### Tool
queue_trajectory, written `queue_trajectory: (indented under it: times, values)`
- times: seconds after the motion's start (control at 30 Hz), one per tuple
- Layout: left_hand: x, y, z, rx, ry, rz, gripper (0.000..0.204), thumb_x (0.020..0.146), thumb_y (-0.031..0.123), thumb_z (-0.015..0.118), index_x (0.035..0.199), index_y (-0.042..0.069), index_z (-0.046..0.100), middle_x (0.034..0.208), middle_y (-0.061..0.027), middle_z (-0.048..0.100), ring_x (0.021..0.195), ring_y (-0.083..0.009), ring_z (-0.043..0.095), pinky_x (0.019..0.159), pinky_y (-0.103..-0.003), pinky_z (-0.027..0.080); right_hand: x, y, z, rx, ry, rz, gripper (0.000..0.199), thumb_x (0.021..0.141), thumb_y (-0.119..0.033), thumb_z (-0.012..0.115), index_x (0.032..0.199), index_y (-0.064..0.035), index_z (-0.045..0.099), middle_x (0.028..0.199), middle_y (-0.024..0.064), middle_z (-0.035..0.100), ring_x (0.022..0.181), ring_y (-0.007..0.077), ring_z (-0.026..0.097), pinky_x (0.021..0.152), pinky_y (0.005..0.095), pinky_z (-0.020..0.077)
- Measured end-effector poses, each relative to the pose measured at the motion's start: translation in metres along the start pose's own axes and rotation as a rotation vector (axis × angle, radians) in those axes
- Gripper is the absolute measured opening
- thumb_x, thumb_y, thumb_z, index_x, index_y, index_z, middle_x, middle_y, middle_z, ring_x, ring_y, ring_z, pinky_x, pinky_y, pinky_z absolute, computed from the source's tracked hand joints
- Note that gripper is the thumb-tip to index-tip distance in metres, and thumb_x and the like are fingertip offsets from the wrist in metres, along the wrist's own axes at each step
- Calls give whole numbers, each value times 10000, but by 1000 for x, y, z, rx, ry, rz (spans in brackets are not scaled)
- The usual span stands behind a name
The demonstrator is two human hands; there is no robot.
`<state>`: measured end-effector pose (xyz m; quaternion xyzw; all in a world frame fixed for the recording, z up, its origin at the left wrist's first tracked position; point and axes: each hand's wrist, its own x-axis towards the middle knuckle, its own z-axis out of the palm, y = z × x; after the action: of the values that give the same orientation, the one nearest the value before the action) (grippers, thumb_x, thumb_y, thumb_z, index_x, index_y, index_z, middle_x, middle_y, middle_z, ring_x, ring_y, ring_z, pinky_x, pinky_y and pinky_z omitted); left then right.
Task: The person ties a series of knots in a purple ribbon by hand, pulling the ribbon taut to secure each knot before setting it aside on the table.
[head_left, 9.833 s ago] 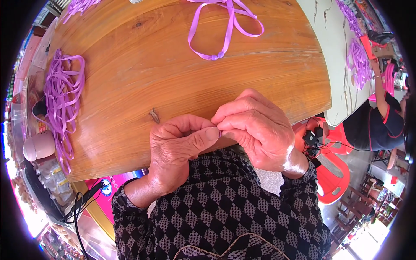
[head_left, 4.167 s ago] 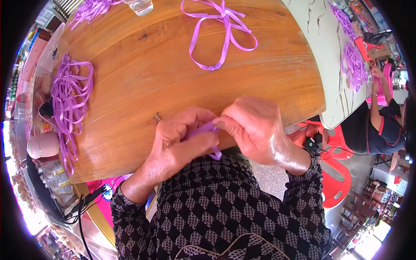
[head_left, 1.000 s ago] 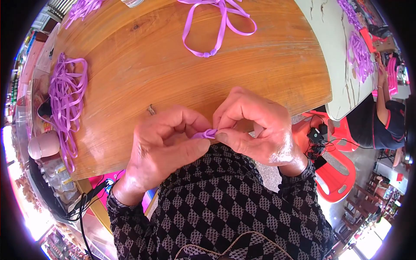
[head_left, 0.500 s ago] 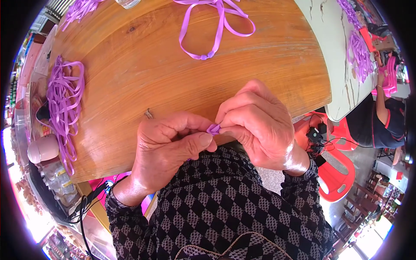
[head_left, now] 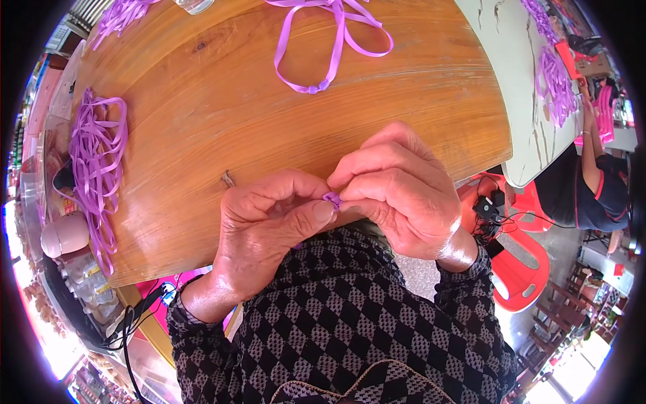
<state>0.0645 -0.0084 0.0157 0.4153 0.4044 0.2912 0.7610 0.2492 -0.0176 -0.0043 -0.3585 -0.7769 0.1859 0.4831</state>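
Between my fingertips is a small knotted piece of purple ribbon (head_left: 332,198), held over the near edge of the wooden table (head_left: 282,135). My left hand (head_left: 272,219) pinches it from the left with thumb and forefinger. From the right, my right hand (head_left: 400,195) pinches the same piece, its other fingers curled. Most of this ribbon is hidden behind the hands. Farther off on the table lies a looped purple ribbon (head_left: 334,57) with a small knot at its near end. A bundle of purple ribbons (head_left: 99,161) hangs along the table's left side.
A pale pink rounded device (head_left: 65,234) stands left of the table. At the back are another ribbon bundle (head_left: 124,17) and a clear glass (head_left: 195,5). On the right, a marble-patterned table (head_left: 501,60) holds more ribbons (head_left: 555,87); a person (head_left: 592,182) and a red stool (head_left: 521,269) are beside it.
The purple knot between my fingertips looks smaller and tighter, and my hands have shifted only slightly. At the right, the other person's arm has moved a little.
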Motion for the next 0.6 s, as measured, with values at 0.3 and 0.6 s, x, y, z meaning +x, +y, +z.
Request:
queue_trajectory:
  times: [0.3, 0.6]
  values:
    - [-4, 4, 4, 71, 47, -13, 111, 799, 40, 642, 882, -33, 633, 767, -21, 619, 666, -33, 508, 589, -158, 408, 1, -4, -4, 19, 13, -2, 204, 655, -117, 700, 766, 9, 584, 807, 97, 619, 667, 215, 527, 567, 288, 421]
    - [-2, -2, 4, -26, 107, -111, 131, 800, 63, 644, 890, -33, 634, 773, -28, 631, 655, -39, 517, 571, -172, 413, -4, -2, -4, 86, 3, 53, 208, 674, -121, 696, 806, 6, 597, 826, 102, 624, 684, 217, 542, 588, 294, 424]
